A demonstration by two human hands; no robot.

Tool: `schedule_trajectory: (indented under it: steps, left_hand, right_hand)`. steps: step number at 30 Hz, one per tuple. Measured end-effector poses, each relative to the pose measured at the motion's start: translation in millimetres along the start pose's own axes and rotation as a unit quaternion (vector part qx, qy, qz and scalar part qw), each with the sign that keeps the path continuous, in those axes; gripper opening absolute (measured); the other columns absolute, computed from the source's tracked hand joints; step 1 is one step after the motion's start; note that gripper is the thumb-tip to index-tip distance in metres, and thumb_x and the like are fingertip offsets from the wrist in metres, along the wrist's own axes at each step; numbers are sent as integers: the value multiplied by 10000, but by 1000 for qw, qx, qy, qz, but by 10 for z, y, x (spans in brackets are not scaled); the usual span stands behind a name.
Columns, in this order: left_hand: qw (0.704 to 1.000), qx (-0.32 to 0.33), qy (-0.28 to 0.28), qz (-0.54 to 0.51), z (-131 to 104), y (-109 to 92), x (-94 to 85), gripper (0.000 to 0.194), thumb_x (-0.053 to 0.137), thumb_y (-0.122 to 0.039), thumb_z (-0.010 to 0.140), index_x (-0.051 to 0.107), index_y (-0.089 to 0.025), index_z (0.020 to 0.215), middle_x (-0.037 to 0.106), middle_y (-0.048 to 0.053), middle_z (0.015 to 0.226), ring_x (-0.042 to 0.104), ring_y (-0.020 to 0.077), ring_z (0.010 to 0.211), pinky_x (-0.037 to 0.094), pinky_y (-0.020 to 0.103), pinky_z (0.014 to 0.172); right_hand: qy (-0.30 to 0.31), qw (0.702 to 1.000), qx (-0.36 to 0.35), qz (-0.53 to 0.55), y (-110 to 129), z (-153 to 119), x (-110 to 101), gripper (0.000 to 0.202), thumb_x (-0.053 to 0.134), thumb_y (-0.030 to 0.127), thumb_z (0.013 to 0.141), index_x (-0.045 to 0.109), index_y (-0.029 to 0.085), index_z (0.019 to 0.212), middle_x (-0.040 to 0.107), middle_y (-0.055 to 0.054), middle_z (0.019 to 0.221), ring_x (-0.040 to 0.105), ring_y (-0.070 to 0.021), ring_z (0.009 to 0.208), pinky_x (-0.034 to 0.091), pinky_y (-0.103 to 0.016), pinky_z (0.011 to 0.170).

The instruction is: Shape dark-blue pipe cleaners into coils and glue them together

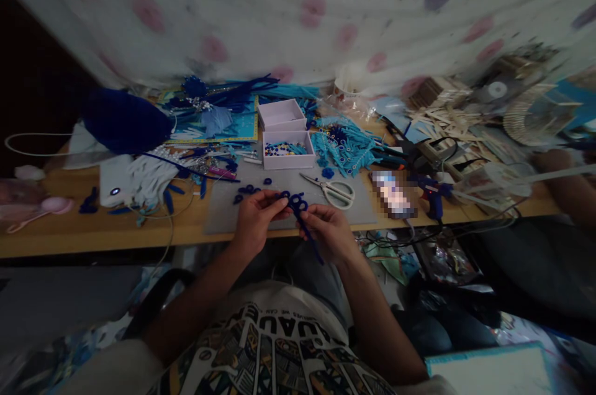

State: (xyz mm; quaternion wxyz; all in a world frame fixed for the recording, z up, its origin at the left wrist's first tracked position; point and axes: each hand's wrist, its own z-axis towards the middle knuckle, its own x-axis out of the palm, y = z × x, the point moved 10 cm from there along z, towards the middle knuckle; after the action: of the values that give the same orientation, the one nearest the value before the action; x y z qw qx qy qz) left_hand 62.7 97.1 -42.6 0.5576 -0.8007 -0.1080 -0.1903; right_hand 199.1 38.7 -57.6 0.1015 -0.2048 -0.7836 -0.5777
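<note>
head view: both hands meet over the near edge of the surface [116, 240], the left hand [254, 221] with fingers closed on the looped end of a dark blue pipe cleaner [298, 205], the right hand [328, 233] gripping its straight tail. several loops look curled already, the tail not yet, and small blue curls [249, 190] lie on the grey mat [233, 215] by scissors [333, 190] and a bead box [288, 151].

Grey mat [223, 215] left of my fingers [272, 199]: open. Ahead: blue loops [249, 190], white box [288, 151]. Right: scissors [331, 190], glue gun [431, 193] block passage.
</note>
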Motion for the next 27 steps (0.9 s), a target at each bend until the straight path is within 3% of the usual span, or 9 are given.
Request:
schedule_trajectory:
  steps: [13,21,27]
  left_hand:
    - [1000,3,8,-11,33,82,-1,349,907,-253,527,692,-131,774,708,-11,666,686,128,580,585,246,608]
    - [998,-34,30,-48,87,240,60,392,929,-254,523,735,-147,847,746,-1,778,691,114,676,583,253,721]
    - [997,-59,35,-32,25,390,99,364,932,-314,532,736,-134,780,735,12,736,656,117,619,557,260,679]
  right_hand:
    - [1,1000,-5,10,-22,47,-2,326,886,424,635,656,196,674,664,6,570,539,-110,449,390,-231,459]
    - [-93,992,-78,-25,32,30,-132,337,873,450,640,658,196,691,649,16,558,547,-126,471,408,-249,480]
    - [-114,986,-110,-56,69,-10,-106,327,827,482,687,661,200,678,629,13,549,518,-130,486,391,-260,499]
